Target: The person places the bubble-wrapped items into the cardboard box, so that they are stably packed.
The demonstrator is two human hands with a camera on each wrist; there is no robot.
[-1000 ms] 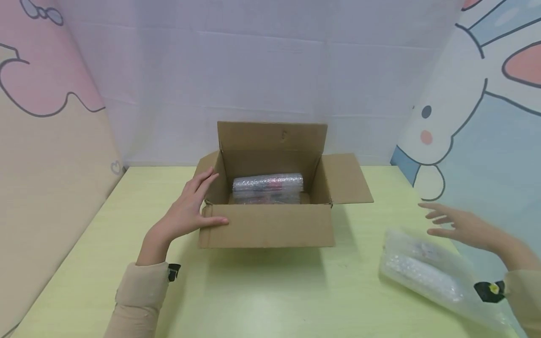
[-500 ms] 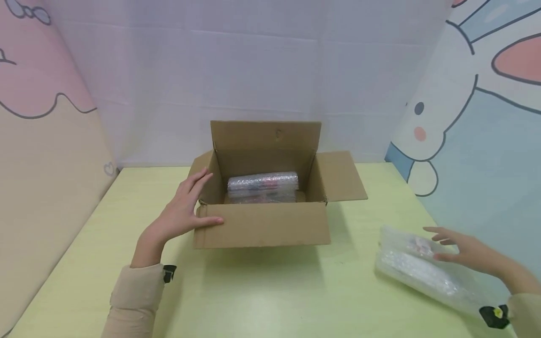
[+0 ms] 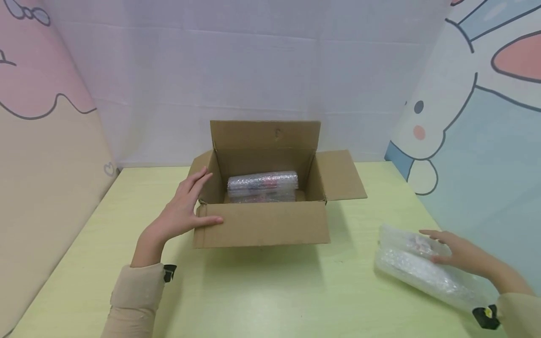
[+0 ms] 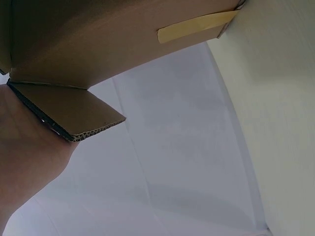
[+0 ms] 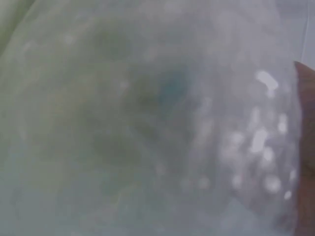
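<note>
The left hand [image 3: 181,209] has its fingers stretched and spread along the left edge of the cardboard box [image 3: 266,161], and its thumb lies straight on the flat front flap [image 3: 262,225]. To the right of the box, the right hand [image 3: 465,253] is at a long, glossy bubble-wrap parcel [image 3: 412,271]; its fingers are softly bent, the thumb apart, and I cannot tell if they touch the plastic. Inside the box lies a shiny bubble-wrapped roll [image 3: 259,181]. Under the box is a smooth, pale yellow-green table [image 3: 270,295]; behind it, a creased white cloth [image 3: 262,70].
</note>
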